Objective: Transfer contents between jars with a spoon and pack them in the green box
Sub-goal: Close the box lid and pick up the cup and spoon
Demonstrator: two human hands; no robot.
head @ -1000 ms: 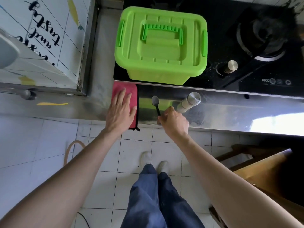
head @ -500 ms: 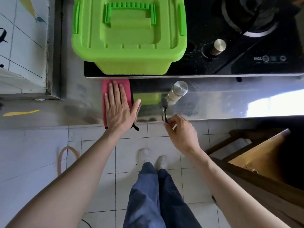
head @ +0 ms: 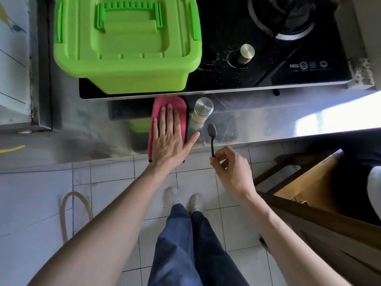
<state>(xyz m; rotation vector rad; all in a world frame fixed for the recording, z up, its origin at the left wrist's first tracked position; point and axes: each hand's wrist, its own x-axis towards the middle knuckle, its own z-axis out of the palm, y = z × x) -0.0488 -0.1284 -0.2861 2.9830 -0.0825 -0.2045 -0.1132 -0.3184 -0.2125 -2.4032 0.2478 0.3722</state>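
The green box (head: 125, 44) stands shut with its lid on, on the left part of the black stove. In front of it, a jar with a metal lid (head: 201, 110) stands on the steel counter. My left hand (head: 171, 133) lies flat, fingers spread, on a red cloth (head: 170, 103) just left of the jar. My right hand (head: 231, 170) pinches the end of a dark spoon (head: 212, 135), whose bowl rests on the counter right of the jar. No second jar is in view.
The black gas stove (head: 268, 65) has a metal knob (head: 246, 52) and a burner (head: 288, 19) at the back right. The steel counter (head: 268, 120) runs rightward. A wooden piece of furniture (head: 309, 186) stands at my right; tiled floor lies below.
My left hand has slid the red cloth rightward until it lies next to the jar. The spoon now lies right of the jar, with my right hand drawn back to its handle end.
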